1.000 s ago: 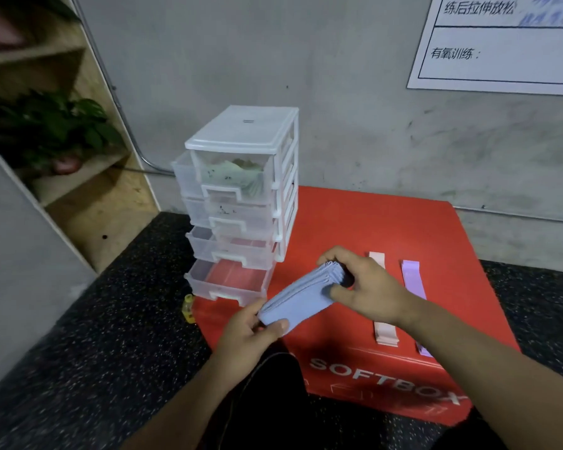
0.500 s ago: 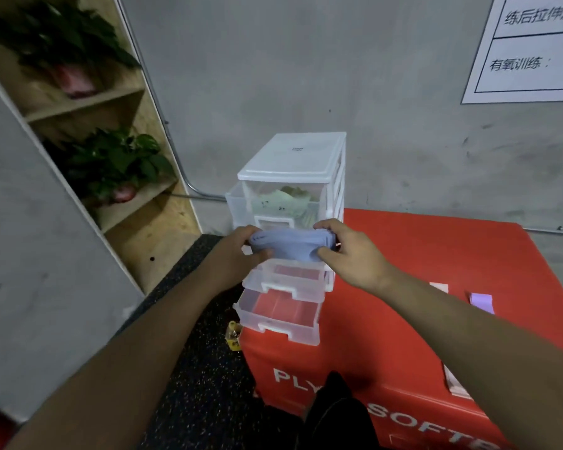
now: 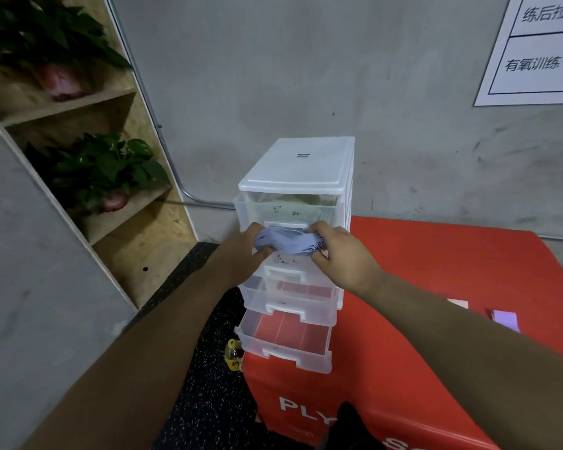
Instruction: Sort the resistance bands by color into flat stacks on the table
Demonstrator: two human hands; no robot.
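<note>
While standing over the red table (image 3: 452, 271), holds a bundle of blue bands (image 3: 286, 243) with both hands. Grips the bundle's left end with the left hand (image 3: 241, 254) and its right end with the right hand (image 3: 342, 254), with fingers curled round the bands on each side. Holds the bundle up off the table, bunched and sagging a little in the middle, right in front of the clear drawer unit (image 3: 298, 167), at the level of the second drawer from the top and just below the top drawer's handle; cannot tell whether touching that drawer. Has the unit on the far left corner of the table, with pale green things in the top drawer (image 3: 290, 206) and the bottom drawer (image 3: 286, 345) pulled out towards the near side. Has a pink band (image 3: 459, 303) and a purple band (image 3: 504, 319) lying flat on the table to the right, apart from each other and partly hidden behind the right forearm. Has a small yellow-capped bottle (image 3: 233, 354) on the dark floor just left of the table, and potted plants (image 3: 108, 167) on the wooden shelf at the far left.
</note>
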